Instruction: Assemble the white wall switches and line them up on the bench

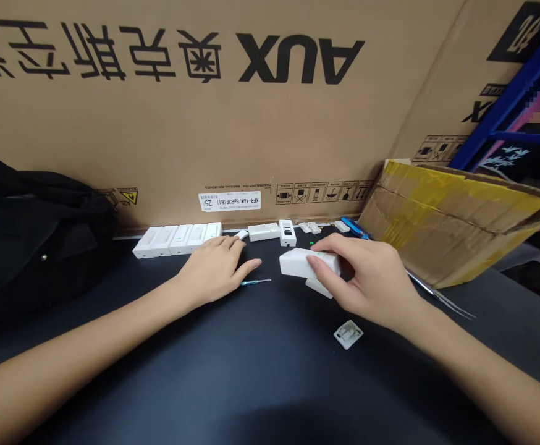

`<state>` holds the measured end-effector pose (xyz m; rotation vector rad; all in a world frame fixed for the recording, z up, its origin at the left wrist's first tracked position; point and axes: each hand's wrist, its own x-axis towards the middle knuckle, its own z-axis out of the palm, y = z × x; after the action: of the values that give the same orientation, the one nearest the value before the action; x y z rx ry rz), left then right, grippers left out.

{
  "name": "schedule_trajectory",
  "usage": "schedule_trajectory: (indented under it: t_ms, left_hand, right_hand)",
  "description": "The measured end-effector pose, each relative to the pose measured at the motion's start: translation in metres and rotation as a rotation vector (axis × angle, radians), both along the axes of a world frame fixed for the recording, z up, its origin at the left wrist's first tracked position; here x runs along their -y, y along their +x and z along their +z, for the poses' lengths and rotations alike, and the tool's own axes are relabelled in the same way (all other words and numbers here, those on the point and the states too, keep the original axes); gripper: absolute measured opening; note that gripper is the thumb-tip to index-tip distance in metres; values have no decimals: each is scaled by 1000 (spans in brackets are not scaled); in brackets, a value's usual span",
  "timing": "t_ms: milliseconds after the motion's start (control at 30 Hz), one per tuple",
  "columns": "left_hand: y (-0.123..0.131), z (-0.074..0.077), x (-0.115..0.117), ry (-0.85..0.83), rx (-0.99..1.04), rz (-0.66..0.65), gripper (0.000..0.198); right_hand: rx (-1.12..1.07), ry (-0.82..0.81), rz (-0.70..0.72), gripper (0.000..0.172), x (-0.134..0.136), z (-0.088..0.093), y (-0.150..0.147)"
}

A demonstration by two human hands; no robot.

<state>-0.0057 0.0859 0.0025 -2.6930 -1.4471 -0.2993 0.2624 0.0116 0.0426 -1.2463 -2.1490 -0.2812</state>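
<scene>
My right hand grips a white plastic housing, a rectangular block raised slightly over the dark table, between thumb and fingers. Partly hidden under it is another flat white piece. My left hand is palm down with its thumb spread, its fingertips beside a small white part; whether they touch it I cannot tell. By the left thumb lies a slim blue screwdriver. A row of several white housings stands left of that hand. A small square white part lies nearer me, below my right hand.
Along the back are a white block, a white housing with dark slots, small white plates and a blue-handled tool. Tweezers lie beside a taped carton. A black bag occupies the left; a big cardboard box stands behind.
</scene>
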Motion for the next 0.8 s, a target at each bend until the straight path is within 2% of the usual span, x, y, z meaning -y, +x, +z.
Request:
schedule_trajectory:
  t_ms: [100,233,400,500,600,700,800]
  left_hand:
    - [5,0,1,-27,-13,1,67]
    - [11,1,15,-42,7,-33,69]
    - [17,-5,29,-82,83,-130,71]
    - [19,-11,35,-56,105,-169,67]
    - [20,-17,38,15,117,-189,56]
    - [20,-19,41,55,124,-192,41]
    - [19,-18,42,75,118,-197,36]
  right_hand:
    - [-11,-63,-75,34,-3,-1,0]
    - [0,-109,-219,38,-10,1,0]
    - [229,-171,-383,39,-24,14,-31]
    - [275,-164,-372,39,-41,23,-67]
    - [292,-149,-361,40,-67,25,-104]
    - [323,-181,-306,39,-91,15,-134]
    - [360,-214,-254,40,-104,3,-151]
